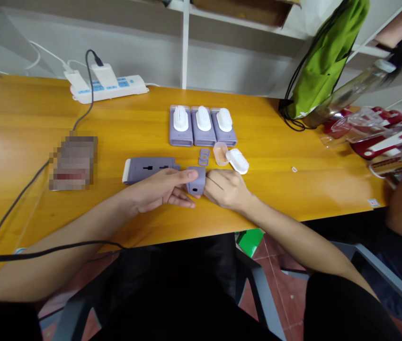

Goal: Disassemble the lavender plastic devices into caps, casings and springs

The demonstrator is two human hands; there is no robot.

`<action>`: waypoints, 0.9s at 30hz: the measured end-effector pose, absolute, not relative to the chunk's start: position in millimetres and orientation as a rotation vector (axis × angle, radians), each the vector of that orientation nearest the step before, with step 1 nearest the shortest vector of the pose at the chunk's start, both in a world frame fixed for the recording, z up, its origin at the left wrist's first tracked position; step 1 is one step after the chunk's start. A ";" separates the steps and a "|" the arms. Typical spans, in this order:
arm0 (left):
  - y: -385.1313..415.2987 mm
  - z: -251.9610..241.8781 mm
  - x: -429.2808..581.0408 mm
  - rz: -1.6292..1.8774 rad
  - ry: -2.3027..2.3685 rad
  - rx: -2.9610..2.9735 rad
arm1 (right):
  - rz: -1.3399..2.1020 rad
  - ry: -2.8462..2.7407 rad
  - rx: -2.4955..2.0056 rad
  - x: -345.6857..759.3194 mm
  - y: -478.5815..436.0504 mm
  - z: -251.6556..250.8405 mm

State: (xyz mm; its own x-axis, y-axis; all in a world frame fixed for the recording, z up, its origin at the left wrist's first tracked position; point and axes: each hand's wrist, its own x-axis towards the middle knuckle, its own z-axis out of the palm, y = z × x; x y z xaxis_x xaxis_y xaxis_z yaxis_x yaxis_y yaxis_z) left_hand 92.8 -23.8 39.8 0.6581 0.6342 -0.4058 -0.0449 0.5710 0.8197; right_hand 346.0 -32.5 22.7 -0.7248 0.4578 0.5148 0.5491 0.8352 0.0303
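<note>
My left hand and my right hand meet on a small purple block with a dark hole in its front face, held just above the orange table. Left fingers pinch its left side, right fingers curl against its right side. Just behind the left hand lies a longer purple adapter body with a white end. Two small purple flat pieces, a clear pinkish cap and a white oval piece lie beyond the block.
Three purple units with white tops stand in a row further back. A white power strip with cables sits at the back left, a blurred flat object at the left. A green bag and red-white items crowd the right.
</note>
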 end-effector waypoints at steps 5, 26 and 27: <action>-29.0 46.8 94.4 0.491 0.714 0.987 | -0.401 -2.526 -0.585 351.6 -32.8 27.1; -29.3 37.4 89.6 0.923 0.887 1.964 | 0.745 -2.297 -1.279 371.5 -31.8 31.1; -27.5 36.9 88.2 0.922 0.924 2.057 | 0.662 -2.349 -1.315 371.9 -31.0 29.1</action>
